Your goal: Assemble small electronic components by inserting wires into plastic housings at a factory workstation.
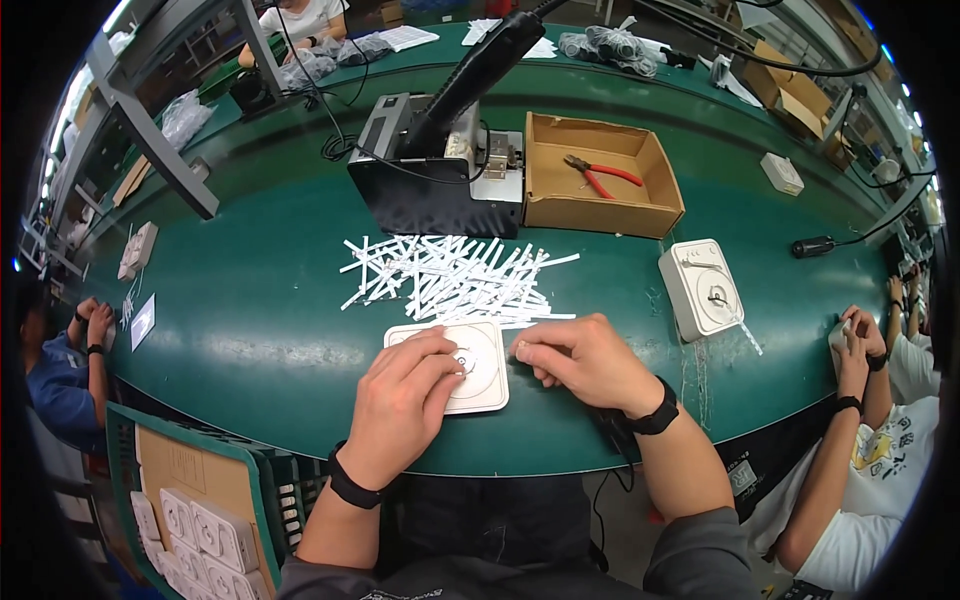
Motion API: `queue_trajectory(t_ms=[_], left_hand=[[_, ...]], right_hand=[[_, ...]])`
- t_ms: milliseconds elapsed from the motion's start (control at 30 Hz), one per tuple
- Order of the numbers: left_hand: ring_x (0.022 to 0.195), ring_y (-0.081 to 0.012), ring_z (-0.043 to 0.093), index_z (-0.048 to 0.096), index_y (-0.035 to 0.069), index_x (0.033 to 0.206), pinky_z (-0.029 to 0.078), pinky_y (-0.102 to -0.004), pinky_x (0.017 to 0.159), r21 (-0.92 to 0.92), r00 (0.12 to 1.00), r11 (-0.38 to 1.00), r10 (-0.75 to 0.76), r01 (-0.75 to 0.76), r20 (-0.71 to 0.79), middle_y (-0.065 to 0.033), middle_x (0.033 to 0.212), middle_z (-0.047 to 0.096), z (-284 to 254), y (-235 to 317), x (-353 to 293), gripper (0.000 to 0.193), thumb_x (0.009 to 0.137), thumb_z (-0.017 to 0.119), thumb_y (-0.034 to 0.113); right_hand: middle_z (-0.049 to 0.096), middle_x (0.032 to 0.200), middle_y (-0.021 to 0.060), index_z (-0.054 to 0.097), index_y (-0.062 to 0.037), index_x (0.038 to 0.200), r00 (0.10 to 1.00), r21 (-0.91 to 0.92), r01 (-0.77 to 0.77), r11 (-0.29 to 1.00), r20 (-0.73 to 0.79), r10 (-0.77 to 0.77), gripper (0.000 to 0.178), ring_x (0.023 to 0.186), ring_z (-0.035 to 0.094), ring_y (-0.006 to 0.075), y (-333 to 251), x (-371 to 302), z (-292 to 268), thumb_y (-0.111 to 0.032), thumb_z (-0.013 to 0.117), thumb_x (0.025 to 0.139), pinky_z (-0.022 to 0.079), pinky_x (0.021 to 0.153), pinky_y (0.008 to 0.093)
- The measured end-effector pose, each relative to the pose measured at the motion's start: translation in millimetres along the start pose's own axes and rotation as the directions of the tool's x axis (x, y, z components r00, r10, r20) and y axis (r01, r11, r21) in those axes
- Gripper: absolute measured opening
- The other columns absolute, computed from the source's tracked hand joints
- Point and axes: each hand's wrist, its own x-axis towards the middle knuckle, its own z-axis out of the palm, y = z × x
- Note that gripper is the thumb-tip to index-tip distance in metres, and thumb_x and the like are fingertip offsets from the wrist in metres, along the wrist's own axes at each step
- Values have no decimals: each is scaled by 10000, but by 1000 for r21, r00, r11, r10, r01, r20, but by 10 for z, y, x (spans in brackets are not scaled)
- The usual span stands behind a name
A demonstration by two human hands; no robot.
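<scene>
A flat white square device (487,376) with rounded corners and a round recessed face lies on the green bench in front of me. My left hand (408,392) lies over its left half, fingers bent and pressing on it near the centre, where a thin dark wire loop shows. Just off the right edge of the device, my right hand (572,358) is closed in a pinch; whatever is between thumb and finger is too small to make out. Directly beyond the device spreads a loose pile of white paper-like strips (450,275).
Behind the strips stand a black tabletop machine (435,195) and a cardboard tray (605,220) holding red-handled cutters (604,177). Another white device (705,290) with a clear strip sits to the right. A green crate (125,480) of white units is at lower left. Co-workers sit on both sides.
</scene>
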Motion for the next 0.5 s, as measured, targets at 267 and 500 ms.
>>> queue_trajectory(t_ms=[267, 500], left_hand=[[1179, -343, 742, 731, 47, 979, 574, -436, 928, 13, 999, 999, -30, 30, -15, -104, 1113, 779, 47, 94, 1, 103, 896, 764, -4], [1153, -351, 738, 736, 37, 972, 567, -432, 912, -68, 993, 992, -110, 107, -33, -103, 1069, 764, 77, 61, 6, 86, 898, 774, 16]], right_hand=[[792, 907, 77, 802, -14, 1156, 954, 150, -34, 988, 301, -13, 194, 717, 719, 129, 10, -61, 121, -154, 713, 1055, 595, 651, 279], [781, 891, 74, 809, -17, 1157, 933, 152, -119, 981, 355, 58, 205, 712, 709, 119, -42, -70, 127, -167, 704, 1066, 590, 646, 275]])
